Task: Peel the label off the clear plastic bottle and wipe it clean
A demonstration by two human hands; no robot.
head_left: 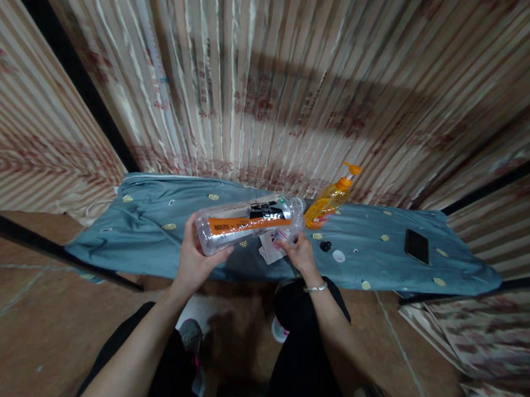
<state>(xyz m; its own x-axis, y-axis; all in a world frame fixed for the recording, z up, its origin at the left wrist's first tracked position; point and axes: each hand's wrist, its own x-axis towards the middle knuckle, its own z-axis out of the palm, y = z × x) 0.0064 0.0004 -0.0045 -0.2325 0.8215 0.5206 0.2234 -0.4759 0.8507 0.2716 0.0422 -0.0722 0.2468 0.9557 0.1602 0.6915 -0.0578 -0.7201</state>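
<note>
A large clear plastic bottle (250,221) with an orange, silver and black label lies nearly sideways in the air over the cloth. My left hand (198,257) is wrapped round its base end. At the neck end, my right hand (300,251) grips the bottle from below, fingers partly hidden. Under the bottle, beside my right hand, a white and pink paper piece (271,250) shows. Just behind the neck stands an orange pump bottle (328,205), tilted in view. A black cap (325,246) and a white round lid (338,256) lie right of my right hand.
A blue-green cloth (146,233) with yellow patterns covers the narrow table. A black phone-like object (417,246) lies at its right. Striped curtains (262,90) hang behind, with dark metal poles (71,61) at the sides. My legs are below the front edge.
</note>
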